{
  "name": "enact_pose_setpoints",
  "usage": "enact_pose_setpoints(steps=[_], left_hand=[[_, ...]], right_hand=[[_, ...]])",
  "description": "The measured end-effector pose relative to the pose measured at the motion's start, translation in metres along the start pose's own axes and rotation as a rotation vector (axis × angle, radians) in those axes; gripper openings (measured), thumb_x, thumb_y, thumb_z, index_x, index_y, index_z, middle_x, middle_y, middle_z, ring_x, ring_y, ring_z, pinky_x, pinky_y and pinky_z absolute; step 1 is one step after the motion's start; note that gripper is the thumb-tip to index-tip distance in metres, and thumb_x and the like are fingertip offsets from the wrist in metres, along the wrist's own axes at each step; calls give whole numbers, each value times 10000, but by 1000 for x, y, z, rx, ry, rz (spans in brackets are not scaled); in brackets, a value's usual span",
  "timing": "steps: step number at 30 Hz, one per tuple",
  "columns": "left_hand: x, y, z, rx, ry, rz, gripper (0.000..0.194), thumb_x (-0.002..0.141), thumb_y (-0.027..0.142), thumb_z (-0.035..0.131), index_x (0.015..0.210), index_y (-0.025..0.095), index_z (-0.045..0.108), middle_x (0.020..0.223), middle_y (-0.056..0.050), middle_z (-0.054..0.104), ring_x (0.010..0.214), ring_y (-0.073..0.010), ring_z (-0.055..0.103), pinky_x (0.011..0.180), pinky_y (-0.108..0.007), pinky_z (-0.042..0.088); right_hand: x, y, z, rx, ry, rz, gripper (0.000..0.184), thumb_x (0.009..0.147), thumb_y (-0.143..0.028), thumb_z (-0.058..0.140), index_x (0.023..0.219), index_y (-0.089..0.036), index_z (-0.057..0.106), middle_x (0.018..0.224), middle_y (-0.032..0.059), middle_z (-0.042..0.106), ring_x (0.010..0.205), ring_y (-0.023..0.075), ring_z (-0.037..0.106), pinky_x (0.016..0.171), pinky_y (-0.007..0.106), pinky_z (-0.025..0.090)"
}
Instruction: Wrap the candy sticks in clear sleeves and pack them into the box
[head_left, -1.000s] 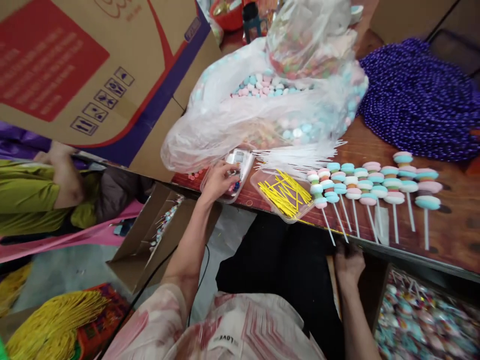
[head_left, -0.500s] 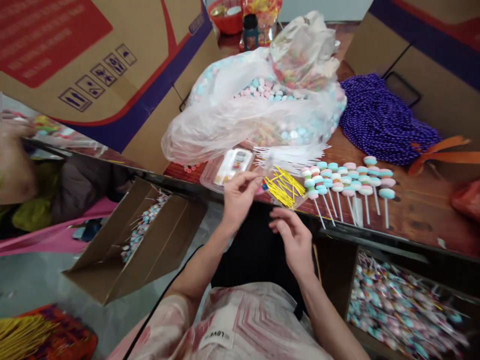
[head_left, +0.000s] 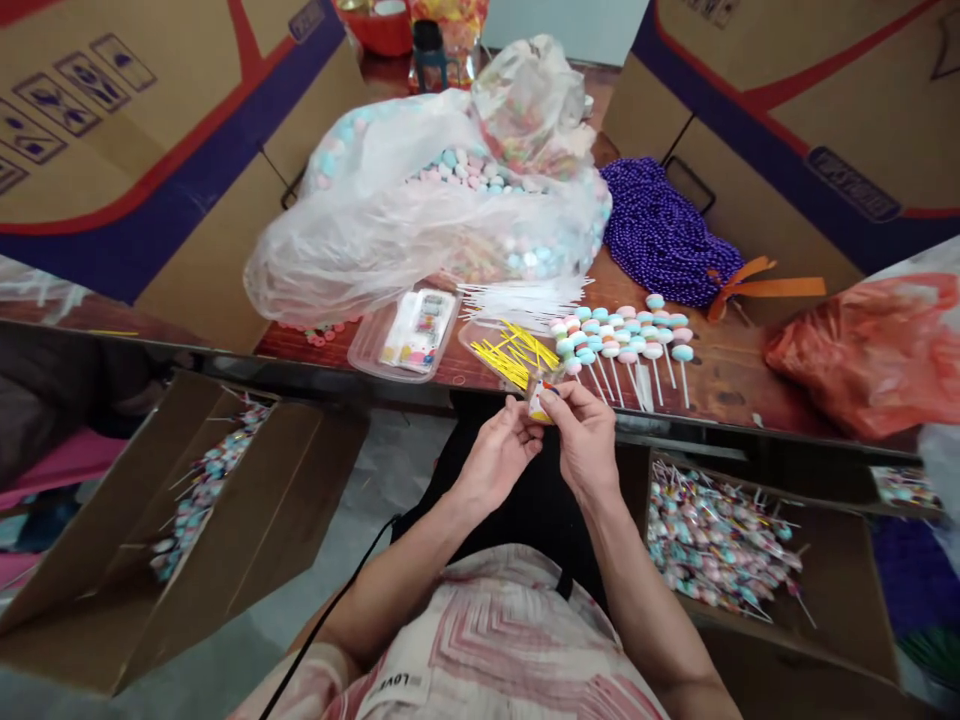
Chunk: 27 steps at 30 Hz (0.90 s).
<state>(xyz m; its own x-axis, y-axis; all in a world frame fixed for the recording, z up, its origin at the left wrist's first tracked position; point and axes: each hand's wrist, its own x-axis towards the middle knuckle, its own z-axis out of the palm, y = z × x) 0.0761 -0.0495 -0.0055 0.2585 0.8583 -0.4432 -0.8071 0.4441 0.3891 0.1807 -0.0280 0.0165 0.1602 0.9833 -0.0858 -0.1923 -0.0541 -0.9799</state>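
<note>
My right hand [head_left: 589, 435] pinches a small clear plastic bag with a coloured print [head_left: 541, 398] between thumb and fingers. My left hand [head_left: 499, 455] is closed at the bag's left edge, its fingers curled against it; part of that grip is hidden. Just beyond the hands lie yellow twist ties [head_left: 510, 352] in a shallow clear tray. To their left, a plastic container [head_left: 360, 352] holds a stack of printed bags [head_left: 420, 330]. Right of the ties, candy lollipops [head_left: 626, 335] in pink, blue and white lie in rows, white sticks toward me.
Behind are white sticks [head_left: 525, 300], a big bag of candies [head_left: 360, 240] and purple cord [head_left: 660, 235]. Cardboard boxes [head_left: 202, 130] flank the table. A red plastic bag [head_left: 862, 350] lies right. Below, open cartons [head_left: 247, 520] hold wrapped lollipops [head_left: 720, 545].
My hands have come together at the small bag, which my right hand now grips. Earlier the left hand held a small coloured item alone. The view has turned right.
</note>
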Motion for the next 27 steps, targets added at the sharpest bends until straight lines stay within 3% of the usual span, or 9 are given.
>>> enact_pose_setpoints(steps=[4, 8, 11, 14, 16, 19, 22, 27], left_hand=[[12, 2, 1, -152, 58, -24, 322, 653, 295, 909, 886, 171, 725, 809, 9, 691, 669, -63, 595, 621, -181, 478], [17, 1, 4, -15, 138, 115, 264, 611, 205, 915, 783, 157, 721, 758, 6, 702, 649, -62, 606, 620, -191, 454], [19, -2, 7, 80, 223, 298, 286, 568, 234, 927, 756, 156, 725, 756, 4, 712, 696, -81, 644, 664, -208, 466], [22, -8, 8, 187, 284, 412, 297, 573, 300, 919, 739, 155, 721, 718, 10, 700, 638, -82, 616, 659, -231, 472], [24, -13, 7, 262, 286, 478, 306, 603, 350, 907, 726, 153, 707, 677, 20, 672, 605, -77, 582, 652, -235, 469], [26, -20, 3, 320, 245, 561, 372, 697, 443, 850, 628, 158, 621, 583, 50, 560, 559, -57, 496, 608, -212, 430], [23, -21, 0, 331, 235, 565, 427, 723, 498, 821, 611, 162, 581, 577, 57, 515, 551, -50, 461, 575, -196, 407], [16, -6, -1, 300, 245, 457, 351, 660, 452, 871, 792, 173, 704, 780, 2, 682, 679, -81, 605, 680, -220, 500]], right_hand=[[-2, -1, -12, -38, -22, -4, 337, 732, -449, 799, 631, -189, 611, 605, -33, 544, 587, 100, 436, 571, 236, 390], [-4, 7, -23, -57, 15, 7, 411, 777, -525, 748, 601, -185, 599, 577, -33, 505, 571, 98, 408, 550, 237, 356], [-8, 14, -23, 26, 62, 2, 379, 816, -570, 695, 749, -197, 685, 695, -7, 611, 655, 126, 512, 640, 261, 436], [-13, 19, -18, 23, 50, -34, 290, 791, -494, 752, 830, -210, 708, 774, -4, 657, 721, 143, 553, 739, 289, 473], [-14, 24, -15, -2, 100, -61, 253, 772, -437, 783, 766, -205, 683, 721, -21, 633, 679, 130, 525, 711, 278, 457], [-14, 32, -14, -84, 165, -114, 358, 819, -442, 741, 615, -192, 585, 595, -44, 531, 587, 104, 431, 613, 257, 388], [-13, 39, -17, -143, 161, -131, 410, 872, -461, 680, 591, -191, 553, 571, -45, 496, 573, 102, 405, 586, 256, 357], [-12, 41, -25, -126, 147, -121, 286, 848, -410, 717, 701, -189, 609, 653, -46, 523, 621, 103, 420, 621, 250, 363]])
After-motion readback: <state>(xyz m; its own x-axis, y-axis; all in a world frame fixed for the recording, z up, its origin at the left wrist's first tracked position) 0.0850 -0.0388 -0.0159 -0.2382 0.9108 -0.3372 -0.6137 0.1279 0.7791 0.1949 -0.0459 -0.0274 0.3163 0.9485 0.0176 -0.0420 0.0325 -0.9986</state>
